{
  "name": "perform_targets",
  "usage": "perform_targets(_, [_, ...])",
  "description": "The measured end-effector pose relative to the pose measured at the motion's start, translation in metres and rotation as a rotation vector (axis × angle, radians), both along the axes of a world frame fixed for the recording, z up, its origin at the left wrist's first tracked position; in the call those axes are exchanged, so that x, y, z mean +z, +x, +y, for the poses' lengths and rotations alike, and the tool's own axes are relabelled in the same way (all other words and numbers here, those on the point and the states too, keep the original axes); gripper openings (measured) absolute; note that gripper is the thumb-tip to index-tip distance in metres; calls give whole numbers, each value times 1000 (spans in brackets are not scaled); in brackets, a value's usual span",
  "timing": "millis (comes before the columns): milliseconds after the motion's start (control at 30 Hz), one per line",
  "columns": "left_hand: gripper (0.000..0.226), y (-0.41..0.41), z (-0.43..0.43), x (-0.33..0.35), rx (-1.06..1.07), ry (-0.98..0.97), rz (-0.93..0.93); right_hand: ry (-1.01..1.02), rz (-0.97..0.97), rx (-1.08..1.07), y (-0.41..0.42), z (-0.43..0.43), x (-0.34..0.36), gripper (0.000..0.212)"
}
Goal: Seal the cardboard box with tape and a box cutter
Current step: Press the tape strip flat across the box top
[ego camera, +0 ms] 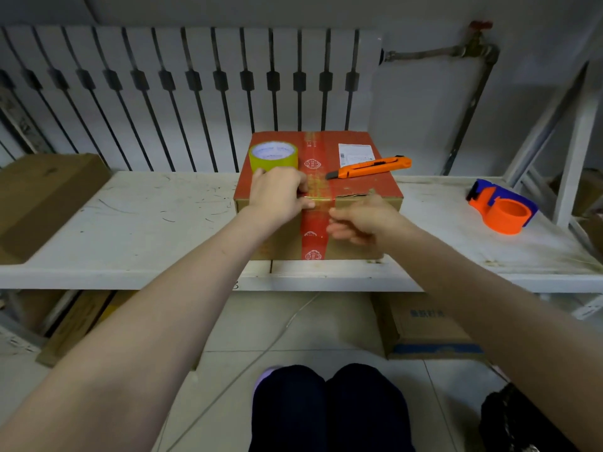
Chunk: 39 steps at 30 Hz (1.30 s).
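Note:
A cardboard box (365, 187) with a red top stands on the white shelf (146, 230). A red printed tape strip (311, 230) runs over its top and down its front face. A yellow tape roll (273, 155) lies on the box's far left corner. An orange box cutter (372, 167) lies on the top at the right. My left hand (277, 197) presses on the box's front top edge, fingertips on the tape. My right hand (362, 220) is against the front face just right of the strip, fingers curled on the tape's edge.
An orange and blue tape dispenser (504, 207) sits on the shelf at the right. A flat brown carton (42, 197) lies at the left. More cartons (427, 324) stand on the floor below. A radiator (195, 93) is behind, with a white frame at the right.

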<state>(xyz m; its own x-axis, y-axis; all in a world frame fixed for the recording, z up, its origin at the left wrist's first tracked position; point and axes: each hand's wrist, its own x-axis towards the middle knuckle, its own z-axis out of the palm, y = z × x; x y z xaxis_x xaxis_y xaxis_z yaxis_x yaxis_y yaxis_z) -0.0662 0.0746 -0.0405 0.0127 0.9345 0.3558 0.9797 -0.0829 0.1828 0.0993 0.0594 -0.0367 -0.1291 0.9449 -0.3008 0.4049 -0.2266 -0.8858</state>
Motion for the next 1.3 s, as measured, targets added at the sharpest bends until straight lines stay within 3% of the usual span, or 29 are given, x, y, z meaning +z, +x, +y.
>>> perform_targets(67, [31,1,-1,1,3,-4,-3,583,-490,42,5,7,3,23])
perform_targets(100, [32,2,-1,2,2,-10,2,816,-645,61,4,11,3,20])
perform_targets(167, [31,2,0,3,-2,-9,17,1006,-758,156,-1,20,2,22])
perform_targets(267, [30,0,0,-1,-19,6,24,1010,-804,252,-7,36,-12,34])
perform_targets(433, [30,-2,1,-5,-58,28,21,1106,-793,201,-7,46,-25,49])
perform_targets(733, [27,-2,-2,-6,-77,56,34,1234,-875,305,-1,49,-29,34])
perform_targets(900, [32,-6,-4,-11,-98,20,-24,1185,-860,322,5,44,-30,44])
perform_targets(1067, [38,-11,-5,-13,-111,-5,-60,1169,-791,211,-4,46,-31,47])
perform_targets(1300, [39,-18,-3,-11,-149,-44,-76,1239,-851,94,-11,45,-40,46])
